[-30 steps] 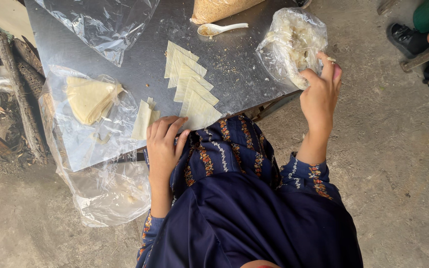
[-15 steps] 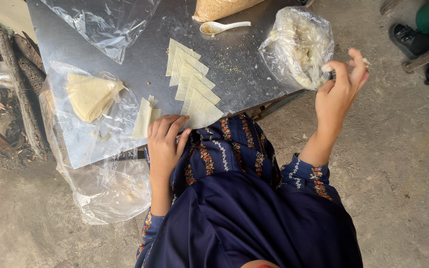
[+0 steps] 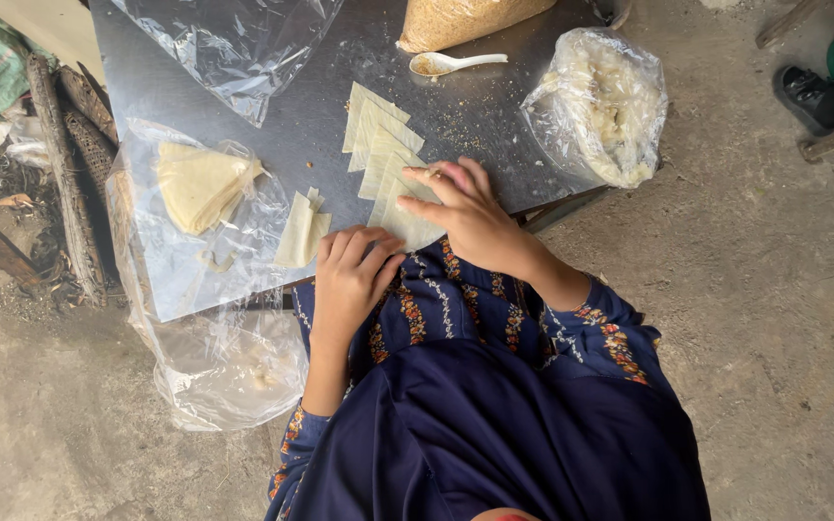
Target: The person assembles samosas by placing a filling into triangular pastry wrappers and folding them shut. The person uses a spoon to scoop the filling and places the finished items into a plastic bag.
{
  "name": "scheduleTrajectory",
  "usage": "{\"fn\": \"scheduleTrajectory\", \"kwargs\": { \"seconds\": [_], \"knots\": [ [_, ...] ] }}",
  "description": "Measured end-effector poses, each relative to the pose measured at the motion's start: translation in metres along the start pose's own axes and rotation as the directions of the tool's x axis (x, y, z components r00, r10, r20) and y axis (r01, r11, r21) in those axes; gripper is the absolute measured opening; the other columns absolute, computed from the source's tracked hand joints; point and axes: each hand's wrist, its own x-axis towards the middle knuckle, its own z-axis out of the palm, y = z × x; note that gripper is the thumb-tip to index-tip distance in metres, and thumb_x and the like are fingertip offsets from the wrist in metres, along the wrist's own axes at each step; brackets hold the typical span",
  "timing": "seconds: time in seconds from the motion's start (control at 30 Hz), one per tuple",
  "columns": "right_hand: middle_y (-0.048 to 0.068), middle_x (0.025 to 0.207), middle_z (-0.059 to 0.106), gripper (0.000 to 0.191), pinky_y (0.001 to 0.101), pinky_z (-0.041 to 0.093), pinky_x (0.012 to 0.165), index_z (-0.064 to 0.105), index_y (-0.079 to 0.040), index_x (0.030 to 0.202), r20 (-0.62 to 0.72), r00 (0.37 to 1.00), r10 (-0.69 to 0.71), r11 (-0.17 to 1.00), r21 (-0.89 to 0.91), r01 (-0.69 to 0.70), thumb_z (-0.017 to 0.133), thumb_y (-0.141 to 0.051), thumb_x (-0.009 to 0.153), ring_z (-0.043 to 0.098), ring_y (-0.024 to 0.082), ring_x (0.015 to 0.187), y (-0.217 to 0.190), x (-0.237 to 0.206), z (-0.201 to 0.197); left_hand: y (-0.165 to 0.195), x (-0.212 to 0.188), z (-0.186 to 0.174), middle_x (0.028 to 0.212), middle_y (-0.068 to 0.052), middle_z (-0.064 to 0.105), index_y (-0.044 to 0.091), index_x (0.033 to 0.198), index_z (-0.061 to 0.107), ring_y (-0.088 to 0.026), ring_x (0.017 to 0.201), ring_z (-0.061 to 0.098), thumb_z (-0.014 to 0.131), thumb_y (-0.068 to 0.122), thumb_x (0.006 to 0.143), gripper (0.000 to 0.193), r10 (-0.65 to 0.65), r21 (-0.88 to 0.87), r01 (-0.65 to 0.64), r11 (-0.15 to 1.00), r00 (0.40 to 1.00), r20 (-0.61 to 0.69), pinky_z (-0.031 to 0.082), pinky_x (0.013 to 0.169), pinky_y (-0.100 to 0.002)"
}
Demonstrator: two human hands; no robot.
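Row of pastry strips (image 3: 383, 154) runs lengthwise away from the person on the bench (image 3: 494, 116); right hand (image 3: 470, 217), fingers spread, lies on its near end; left hand (image 3: 351, 275), loosely curled and holding nothing, rests beside it.

My left hand (image 3: 351, 275) lies palm down at about 7 o'clock, fingers curled under, forearm running back toward me. My right hand (image 3: 470, 214) sits at 12 o'clock, fingers (image 3: 436, 178) pointing toward 10 o'clock, loosely spread, wrist bent, holding nothing.

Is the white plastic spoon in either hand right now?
No, the white plastic spoon lies on the metal table, apart from both the right hand and left hand.
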Motion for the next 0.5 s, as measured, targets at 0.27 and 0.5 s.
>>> {"fn": "scheduleTrajectory", "kwargs": {
  "seconds": [0.27, 0.5],
  "knots": [
    [0.016, 0.162, 0.039, 0.063, 0.0658, 0.022, 0.118, 0.059, -0.031, 0.149, 0.000, 0.999, -0.043, 0.889, -0.456, 0.038, 0.062, -0.005, 0.092, 0.044, 0.040, 0.140, 0.016, 0.009, 0.003, -0.004, -0.001, 0.005, 0.105, -0.001, 0.068, 0.011, 0.101, 0.073, -0.022, 0.105, 0.064, 0.078, 0.022, 0.092, 0.016, -0.047, -0.038, 0.046, 0.998, 0.999, -0.008, 0.045, 0.094, -0.040],
    [0.015, 0.165, 0.037, 0.066, 0.0607, 0.031, 0.118, 0.054, -0.038, 0.154, 0.084, 0.992, -0.091, 0.887, -0.446, 0.119, 0.059, -0.009, 0.094, 0.045, 0.038, 0.140, 0.018, 0.005, -0.004, -0.007, 0.002, 0.015, 0.128, -0.011, 0.063, 0.009, 0.132, 0.064, -0.029, 0.121, 0.058, 0.071, 0.032, 0.097, 0.042, -0.112, 0.054, 0.111, 0.992, 0.994, 0.003, 0.043, 0.102, -0.045]
  ]
}}
